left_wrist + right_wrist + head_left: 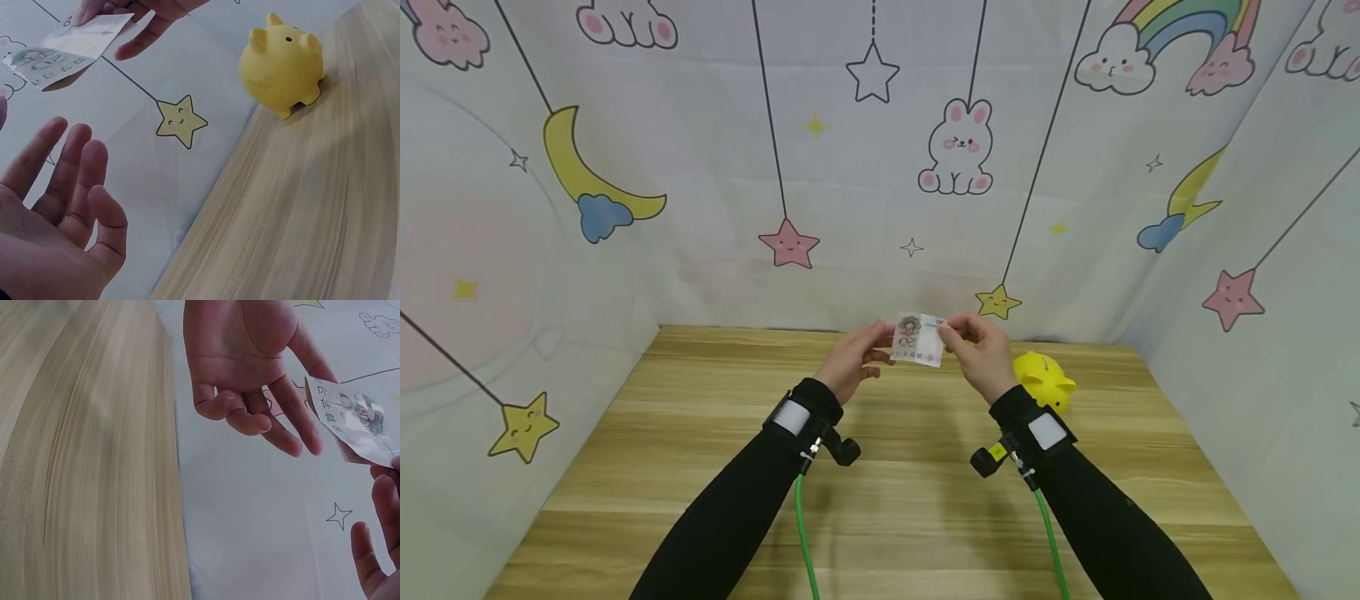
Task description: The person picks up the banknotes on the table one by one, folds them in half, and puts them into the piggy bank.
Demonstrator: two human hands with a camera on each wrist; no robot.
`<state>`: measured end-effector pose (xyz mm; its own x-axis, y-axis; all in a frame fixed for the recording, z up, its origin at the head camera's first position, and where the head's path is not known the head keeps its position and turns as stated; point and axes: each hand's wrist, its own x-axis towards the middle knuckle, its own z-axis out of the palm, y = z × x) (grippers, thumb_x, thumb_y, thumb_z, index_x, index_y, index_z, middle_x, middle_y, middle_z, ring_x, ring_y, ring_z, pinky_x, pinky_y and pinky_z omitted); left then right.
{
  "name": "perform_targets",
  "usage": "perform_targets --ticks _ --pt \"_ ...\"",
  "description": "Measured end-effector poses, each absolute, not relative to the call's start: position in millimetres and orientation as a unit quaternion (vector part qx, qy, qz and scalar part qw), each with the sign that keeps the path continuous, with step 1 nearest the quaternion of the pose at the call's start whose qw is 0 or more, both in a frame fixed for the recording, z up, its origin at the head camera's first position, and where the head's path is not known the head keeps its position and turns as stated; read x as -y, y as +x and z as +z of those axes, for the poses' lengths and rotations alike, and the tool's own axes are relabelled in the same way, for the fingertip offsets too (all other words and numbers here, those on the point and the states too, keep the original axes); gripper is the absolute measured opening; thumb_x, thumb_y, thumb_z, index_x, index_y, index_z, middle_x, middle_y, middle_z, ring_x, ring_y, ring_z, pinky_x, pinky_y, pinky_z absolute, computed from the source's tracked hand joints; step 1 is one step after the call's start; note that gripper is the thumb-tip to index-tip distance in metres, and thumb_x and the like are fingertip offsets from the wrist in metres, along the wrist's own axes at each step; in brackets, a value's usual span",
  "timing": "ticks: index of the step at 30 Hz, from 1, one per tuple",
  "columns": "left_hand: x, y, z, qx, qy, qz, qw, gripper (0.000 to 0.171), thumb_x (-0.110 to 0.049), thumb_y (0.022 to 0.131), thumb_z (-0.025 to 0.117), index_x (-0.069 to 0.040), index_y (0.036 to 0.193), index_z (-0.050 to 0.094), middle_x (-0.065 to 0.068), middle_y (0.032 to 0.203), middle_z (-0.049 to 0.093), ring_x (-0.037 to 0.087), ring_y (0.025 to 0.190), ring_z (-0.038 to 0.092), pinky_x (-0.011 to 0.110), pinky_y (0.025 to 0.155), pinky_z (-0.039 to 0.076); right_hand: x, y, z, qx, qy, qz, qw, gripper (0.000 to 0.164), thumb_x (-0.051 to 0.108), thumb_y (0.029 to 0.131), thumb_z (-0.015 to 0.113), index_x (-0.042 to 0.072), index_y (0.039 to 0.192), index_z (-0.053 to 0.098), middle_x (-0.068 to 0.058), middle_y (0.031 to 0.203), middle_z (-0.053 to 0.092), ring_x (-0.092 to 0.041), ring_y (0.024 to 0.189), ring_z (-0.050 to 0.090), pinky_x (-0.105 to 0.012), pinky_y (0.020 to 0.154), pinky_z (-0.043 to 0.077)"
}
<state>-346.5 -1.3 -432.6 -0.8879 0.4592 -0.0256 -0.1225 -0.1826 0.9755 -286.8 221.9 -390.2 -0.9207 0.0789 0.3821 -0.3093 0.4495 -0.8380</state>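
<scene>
A small folded banknote (917,340) with a printed portrait is held up over the far part of the table. My right hand (981,354) pinches its right end between thumb and fingers. At its left edge is my left hand (856,358), fingers spread and slightly bent. In the left wrist view, the left hand (59,212) shows its loose fingers apart from the banknote (72,50). The right wrist view shows the banknote's (356,419) folded layers, with one digit of the left hand (250,369) reaching its near corner.
A yellow piggy bank (1043,379) stands on the wooden table (895,467), just beyond my right wrist. Printed cloth walls (715,167) close off the back and both sides. Green cables (805,533) run from the wrist cameras.
</scene>
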Motion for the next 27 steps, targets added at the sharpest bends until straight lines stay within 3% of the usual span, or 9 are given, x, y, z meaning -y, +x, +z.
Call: perform_targets --ticks 6,12,19,27 --pt "0.9 -345.7 -432.2 -0.579 0.153 0.765 0.238 0.048 -0.040 0.117 0.044 0.000 0.138 0.060 0.005 0.114 0.066 0.022 0.103 0.063 0.034 0.083 0.047 -219.6 -285.8 -388.7 0.832 0.074 0.521 0.177 0.015 0.014 0.106 0.070 -0.001 0.108 0.072 -0.017 0.106 0.071 -0.027 0.088 0.066 -0.020 0.078 0.055" --pt "1.4 -345.5 -431.6 -0.581 0.173 0.752 0.258 0.051 -0.039 0.118 0.039 0.001 0.144 0.055 0.004 0.118 0.064 0.020 0.107 0.061 0.036 0.088 0.048 -218.3 -285.9 -389.6 0.830 0.082 0.521 0.182 0.015 0.012 0.105 0.070 -0.002 0.106 0.072 -0.018 0.103 0.071 -0.031 0.088 0.067 -0.020 0.078 0.056" --pt "0.3 -345.2 -431.2 -0.599 0.190 0.734 0.258 0.053 -0.036 0.117 0.041 0.004 0.151 0.051 0.005 0.121 0.062 0.020 0.109 0.060 0.035 0.089 0.048 -216.5 -288.9 -391.9 0.823 0.091 0.528 0.190 0.015 0.011 0.105 0.071 -0.003 0.102 0.073 -0.019 0.096 0.070 -0.045 0.089 0.066 -0.022 0.076 0.058" --pt "-4.9 -344.6 -428.9 -0.633 0.198 0.715 0.221 0.043 -0.026 0.116 0.050 0.003 0.146 0.058 0.003 0.120 0.063 0.019 0.108 0.058 0.033 0.086 0.046 -213.2 -289.1 -392.5 0.823 0.099 0.524 0.195 0.014 0.010 0.104 0.072 -0.003 0.101 0.073 -0.017 0.096 0.070 -0.045 0.087 0.067 -0.020 0.073 0.054"
